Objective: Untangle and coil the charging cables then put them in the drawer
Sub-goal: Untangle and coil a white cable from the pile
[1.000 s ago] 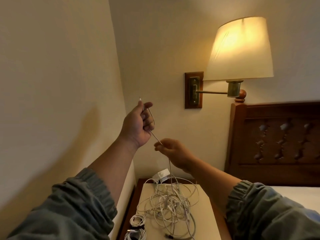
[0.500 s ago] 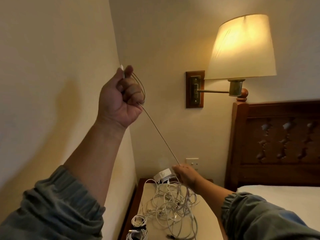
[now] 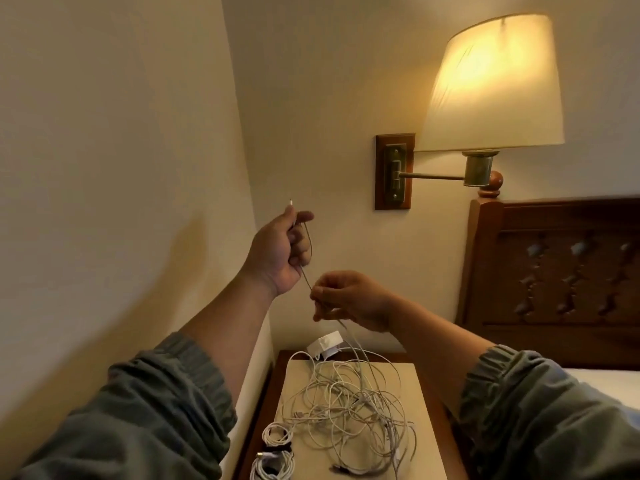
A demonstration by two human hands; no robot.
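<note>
A tangle of white charging cables lies on the cream top of the nightstand. One thin cable runs up from the heap. My left hand grips its upper end in a loop, the plug tip poking above my fist. Just below and to the right, my right hand pinches the same cable, which hangs from there down into the tangle. Two coiled white cables lie at the nightstand's front left. A white charger block sits at the back of the top.
A wall runs close along the left. A lit wall lamp on a brass arm hangs above right. The dark wooden headboard and white bed are on the right.
My left hand came down from high on the left. My right hand rose from the tangle and slid up the cable, so the two hands are close together again.
</note>
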